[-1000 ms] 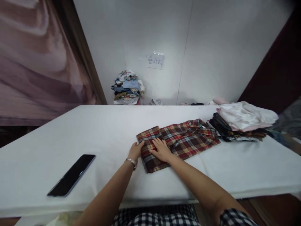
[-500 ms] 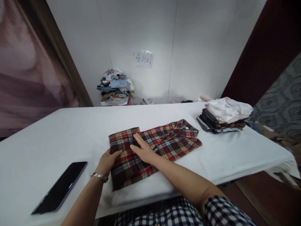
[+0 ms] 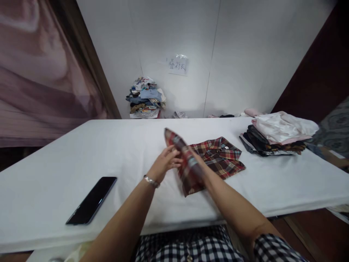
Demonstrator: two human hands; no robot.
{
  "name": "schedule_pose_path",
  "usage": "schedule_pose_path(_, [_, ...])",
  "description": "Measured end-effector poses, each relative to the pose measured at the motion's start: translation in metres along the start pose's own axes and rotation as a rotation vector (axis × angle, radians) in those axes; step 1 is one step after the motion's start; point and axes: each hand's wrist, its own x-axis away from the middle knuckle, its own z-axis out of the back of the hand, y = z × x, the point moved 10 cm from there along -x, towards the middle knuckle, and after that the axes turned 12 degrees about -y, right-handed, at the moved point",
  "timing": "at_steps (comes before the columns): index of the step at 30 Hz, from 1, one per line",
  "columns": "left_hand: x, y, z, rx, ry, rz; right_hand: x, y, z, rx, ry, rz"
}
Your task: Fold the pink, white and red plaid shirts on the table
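Observation:
A red, brown and cream plaid shirt (image 3: 225, 162) lies folded on the white table, with its collar to the right. Its left end is raised as a blurred flap (image 3: 188, 158), tilted up from the table. My left hand (image 3: 167, 162) is against the left face of this flap, its fingers apart and slightly bent. Behind the flap, my right hand is hidden; only the wrist and forearm (image 3: 229, 196) show, reaching across the shirt's near side.
A black phone (image 3: 92, 200) lies on the table (image 3: 131, 142) to the left. At the right stands a stack of folded clothes (image 3: 278, 134), white on top. Beyond the far edge is a clothes pile (image 3: 145, 96), and a paper sign (image 3: 177, 65) hangs on the wall.
The shirt's left end has come up off the table and swung right. My left hand has moved right and up with it. My right hand has gone behind the flap. The view has shifted left.

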Motion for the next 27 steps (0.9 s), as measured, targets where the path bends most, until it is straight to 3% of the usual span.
schedule_pose_path(2, [-0.015,-0.003,-0.029,-0.096,-0.101,-0.017,0.020,-0.003,0.045,0.018,0.052,-0.032])
schedule_pose_path(3, [-0.021,-0.010,-0.034,-0.170,-0.095,-0.021,0.031,-0.002,0.067,0.039,0.087,-0.062])
schedule_pose_path(6, [-0.031,-0.040,-0.024,-0.382,0.039,0.005,0.064,0.012,0.121,0.126,0.208,-0.208])
schedule_pose_path(8, [-0.033,-0.061,-0.012,-0.431,0.119,0.059,0.079,0.021,0.135,0.152,0.218,-0.274])
schedule_pose_path(11, [-0.032,-0.087,0.001,-0.276,0.187,0.163,0.086,0.027,0.138,0.039,0.225,-0.256])
schedule_pose_path(15, [-0.036,-0.100,-0.005,0.019,0.153,0.258,0.077,0.027,0.139,-0.108,0.324,-0.223])
schedule_pose_path(20, [-0.037,-0.096,-0.005,0.013,0.182,0.276,0.047,0.026,0.127,-0.100,0.247,-0.155])
schedule_pose_path(23, [-0.033,-0.099,-0.004,0.044,0.175,0.274,0.041,0.029,0.119,-0.164,0.200,-0.162])
schedule_pose_path(27, [-0.027,-0.103,0.000,0.090,0.183,0.294,0.038,0.015,0.107,-0.292,0.086,-0.040])
